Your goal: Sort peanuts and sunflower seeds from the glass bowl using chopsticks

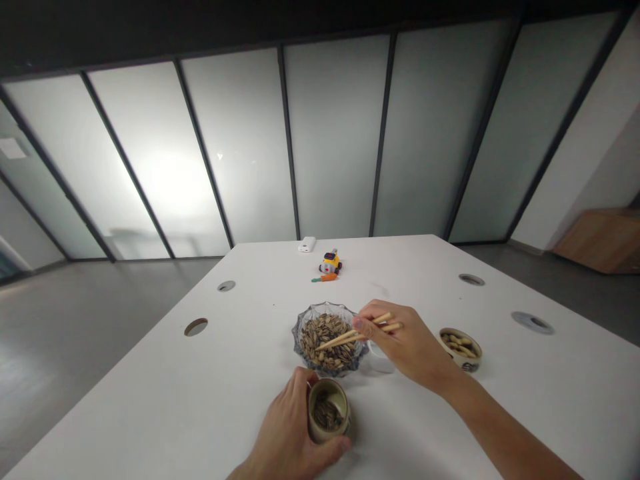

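My right hand (395, 340) is closed around a pair of wooden chopsticks (345, 339), whose tips touch the striped sunflower seeds (325, 330) in a scalloped glass bowl (299, 351). With my left hand (293, 430) I grip a small ceramic cup (325, 440) close to the near side of the bowl. Some seeds (327, 415) lie in the bottom of this cup. Partly behind my right hand is a small white translucent container (380, 361); its contents are hidden.
A round ceramic dish (471, 365) with peanuts in their shells stands to the right. Farther back on the white table (240, 387) are a yellow toy vehicle (330, 262), an orange-handled tool (327, 277) and a white device (307, 245). Holes with grommets open near both table sides.
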Motion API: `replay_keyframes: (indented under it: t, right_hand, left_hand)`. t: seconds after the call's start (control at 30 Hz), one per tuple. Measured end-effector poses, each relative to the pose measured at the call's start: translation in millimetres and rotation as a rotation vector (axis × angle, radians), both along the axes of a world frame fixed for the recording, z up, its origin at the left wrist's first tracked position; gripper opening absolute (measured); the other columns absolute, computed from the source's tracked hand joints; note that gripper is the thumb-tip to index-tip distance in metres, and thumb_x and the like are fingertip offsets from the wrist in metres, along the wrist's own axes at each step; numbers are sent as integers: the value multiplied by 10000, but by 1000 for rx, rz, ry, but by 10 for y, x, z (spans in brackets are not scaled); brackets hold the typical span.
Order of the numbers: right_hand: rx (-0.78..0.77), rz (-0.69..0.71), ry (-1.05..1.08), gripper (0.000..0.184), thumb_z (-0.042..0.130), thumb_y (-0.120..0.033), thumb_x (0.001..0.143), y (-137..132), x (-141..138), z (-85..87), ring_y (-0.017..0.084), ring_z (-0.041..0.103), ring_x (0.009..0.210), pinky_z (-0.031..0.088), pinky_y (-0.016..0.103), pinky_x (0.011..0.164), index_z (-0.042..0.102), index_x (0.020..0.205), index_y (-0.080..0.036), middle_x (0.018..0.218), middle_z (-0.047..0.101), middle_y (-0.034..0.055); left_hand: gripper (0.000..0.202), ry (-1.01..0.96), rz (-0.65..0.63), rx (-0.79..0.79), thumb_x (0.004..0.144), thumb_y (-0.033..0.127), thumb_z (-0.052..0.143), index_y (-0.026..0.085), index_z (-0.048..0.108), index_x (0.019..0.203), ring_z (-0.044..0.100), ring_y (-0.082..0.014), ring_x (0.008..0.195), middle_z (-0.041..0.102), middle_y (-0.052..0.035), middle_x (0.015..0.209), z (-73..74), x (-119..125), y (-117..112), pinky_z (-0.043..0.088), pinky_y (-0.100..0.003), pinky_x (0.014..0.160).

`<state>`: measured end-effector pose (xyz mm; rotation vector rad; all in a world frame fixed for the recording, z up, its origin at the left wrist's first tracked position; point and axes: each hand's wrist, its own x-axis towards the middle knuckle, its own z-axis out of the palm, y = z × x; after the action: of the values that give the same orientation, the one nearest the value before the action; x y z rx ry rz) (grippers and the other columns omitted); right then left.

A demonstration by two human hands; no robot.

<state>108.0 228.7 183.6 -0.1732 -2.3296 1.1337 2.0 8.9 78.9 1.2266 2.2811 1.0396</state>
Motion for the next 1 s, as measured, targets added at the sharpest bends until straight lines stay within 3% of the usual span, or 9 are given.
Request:
replay_keyframes:
  t: [0.37,0.53,0.67,0.83,1.0]
  right_hand:
    - [19,-34,22,381,623,-481,1030,72,81,64,196,668,740,516,298,708,774,812,-208,800,733,33]
    - [-180,-51,74,433,713,-603,946,190,220,270,233,741,787,615,294,707,783,777,-211,811,753,57]
    - [-284,-3,52,512,733,-690,890,193,350,439,246,753,685,647,324,648,762,713,-211,726,736,64]
    - [-225,98,-95,525,690,-699,919,51,404,491,221,726,624,616,305,610,759,716,-220,684,738,49]
    - [-108,6,49,504,649,-631,979,-15,323,420,201,690,668,545,278,629,746,709,-217,717,723,42]
  left_hand:
    - [529,1,9,2,693,348,806,254,481,1100,688,-285,946,695,-53,1066,18,13,6,498,-371,811]
    - [524,15,6,6,700,354,799,260,476,1102,692,-275,945,704,-51,1065,18,4,1,509,-352,796]
    - [518,32,-1,3,704,376,806,260,478,1088,685,-276,930,701,-54,1060,-25,-6,-9,508,-351,782]
    - [503,30,-7,-1,728,397,802,259,479,1087,684,-274,920,705,-44,1037,-44,-18,-1,495,-340,770]
    - [507,30,-5,1,718,389,799,256,481,1090,679,-279,947,702,-57,1076,-61,-18,-3,490,-343,779]
